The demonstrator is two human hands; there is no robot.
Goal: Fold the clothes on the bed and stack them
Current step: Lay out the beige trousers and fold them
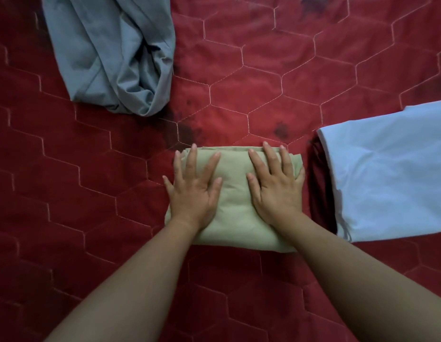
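Flat and spread, my left hand (193, 193) and right hand (276, 191) press down on the pale green folded cloth bundle (235, 208), fingers straight and fanned, gripping nothing. It lies just in front of me on the red quilted bedcover (66, 218) and looks fully folded, so I judge I am only smoothing it. Near its right side sits a folded white cloth (387, 174), apparently the stack, with something dark red under its edge. Farther off, upper left, the grey crumpled garment (108, 53) is not yet folded; that and the stacking remain.
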